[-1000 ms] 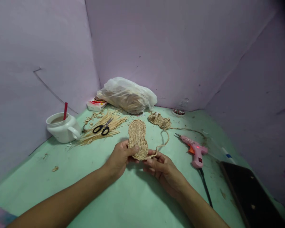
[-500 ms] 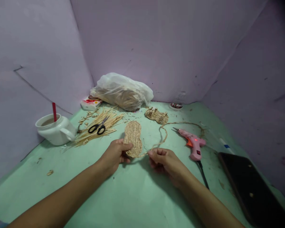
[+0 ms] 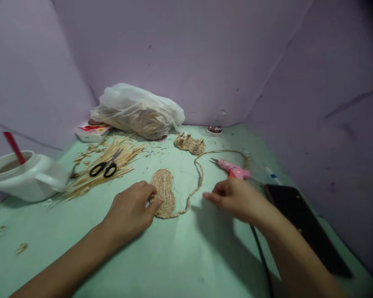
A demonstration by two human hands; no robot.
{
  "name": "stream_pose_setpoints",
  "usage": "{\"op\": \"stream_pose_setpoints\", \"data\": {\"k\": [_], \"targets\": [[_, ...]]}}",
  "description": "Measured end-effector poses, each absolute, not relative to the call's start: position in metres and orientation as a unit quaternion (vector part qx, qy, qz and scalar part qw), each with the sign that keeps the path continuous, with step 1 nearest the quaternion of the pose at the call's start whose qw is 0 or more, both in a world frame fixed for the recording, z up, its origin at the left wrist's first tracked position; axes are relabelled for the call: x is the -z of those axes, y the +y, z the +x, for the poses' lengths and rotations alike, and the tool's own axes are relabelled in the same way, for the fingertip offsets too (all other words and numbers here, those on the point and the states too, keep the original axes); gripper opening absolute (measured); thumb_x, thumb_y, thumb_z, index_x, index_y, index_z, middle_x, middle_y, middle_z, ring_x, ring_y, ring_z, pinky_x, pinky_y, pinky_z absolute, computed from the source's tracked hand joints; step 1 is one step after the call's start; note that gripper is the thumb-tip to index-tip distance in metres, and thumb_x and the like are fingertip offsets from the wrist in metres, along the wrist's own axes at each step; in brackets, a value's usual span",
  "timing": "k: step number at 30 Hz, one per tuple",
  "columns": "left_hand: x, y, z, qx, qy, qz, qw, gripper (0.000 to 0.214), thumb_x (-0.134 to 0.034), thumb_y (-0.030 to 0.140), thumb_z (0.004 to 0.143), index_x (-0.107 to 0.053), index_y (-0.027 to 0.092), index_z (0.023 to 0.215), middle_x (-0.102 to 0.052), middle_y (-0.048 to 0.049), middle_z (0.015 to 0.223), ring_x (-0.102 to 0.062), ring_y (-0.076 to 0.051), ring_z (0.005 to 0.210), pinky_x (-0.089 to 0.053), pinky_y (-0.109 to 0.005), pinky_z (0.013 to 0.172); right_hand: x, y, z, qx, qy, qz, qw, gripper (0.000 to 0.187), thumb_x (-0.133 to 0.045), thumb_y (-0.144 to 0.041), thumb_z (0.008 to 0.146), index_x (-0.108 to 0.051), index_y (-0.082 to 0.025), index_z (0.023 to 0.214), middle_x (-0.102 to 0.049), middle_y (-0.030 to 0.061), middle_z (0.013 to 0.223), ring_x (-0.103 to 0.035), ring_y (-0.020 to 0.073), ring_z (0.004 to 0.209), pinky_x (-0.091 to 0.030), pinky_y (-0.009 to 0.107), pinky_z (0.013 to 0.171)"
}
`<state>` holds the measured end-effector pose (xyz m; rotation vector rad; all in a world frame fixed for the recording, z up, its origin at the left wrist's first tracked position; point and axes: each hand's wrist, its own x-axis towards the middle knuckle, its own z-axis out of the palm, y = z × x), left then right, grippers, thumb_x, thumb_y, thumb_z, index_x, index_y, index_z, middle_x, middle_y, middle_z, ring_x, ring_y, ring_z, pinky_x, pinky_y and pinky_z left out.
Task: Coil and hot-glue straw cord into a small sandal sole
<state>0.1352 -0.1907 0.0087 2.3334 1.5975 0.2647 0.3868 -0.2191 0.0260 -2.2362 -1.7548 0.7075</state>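
A woven straw sole [image 3: 163, 191] lies flat on the green table [image 3: 180, 256]. A braided cord [image 3: 196, 182] runs from its near end up to a second small woven piece [image 3: 189, 143]. My left hand [image 3: 129, 212] is curled, with its fingertips and thumb gripping the sole's left edge. My right hand [image 3: 236, 199] hovers to the right of the cord with loose fingers and holds nothing. It sits just in front of the pink glue gun [image 3: 233, 169] and covers the gun's handle.
Black scissors [image 3: 104, 167] lie on a heap of straw [image 3: 112, 159]. A white pot [image 3: 27, 178] with a red stick stands at the left. At the back are a plastic bag [image 3: 136, 109] and a small box [image 3: 93, 130]. A dark slab [image 3: 301, 223] and a black cable [image 3: 261, 256] lie at the right.
The sole was held up in both hands and now lies on the table. My right hand let go of the cord and moved right toward the glue gun. The camera swung right.
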Motion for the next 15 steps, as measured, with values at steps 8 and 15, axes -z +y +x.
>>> {"op": "stream_pose_setpoints", "data": {"k": [8,15], "targets": [[0.003,-0.192,0.141,-0.045,0.588,0.790,0.165,0.027,-0.040,0.038,0.086,-0.060,0.020,0.091,-0.063,-0.0080,0.099,-0.061,-0.027,0.087,-0.038,-0.035,0.069,-0.018,-0.202,0.454,-0.198,-0.447,-0.861,0.137,0.041,-0.068,-0.050,0.066,-0.059,-0.020,0.039,-0.051,0.0028,0.036,-0.045,0.0152,0.039,-0.028,0.030,0.047],[0.004,-0.185,0.148,-0.064,0.672,0.719,0.163,0.052,-0.048,0.048,0.080,-0.049,0.021,0.124,-0.067,-0.0104,0.099,-0.063,-0.031,0.084,-0.037,-0.033,0.063,-0.003,-0.197,0.456,-0.283,-0.362,-0.849,0.261,0.026,-0.075,-0.026,0.052,-0.054,-0.021,0.039,-0.048,-0.0005,0.032,-0.042,0.0135,0.034,-0.030,0.028,0.038]]}}
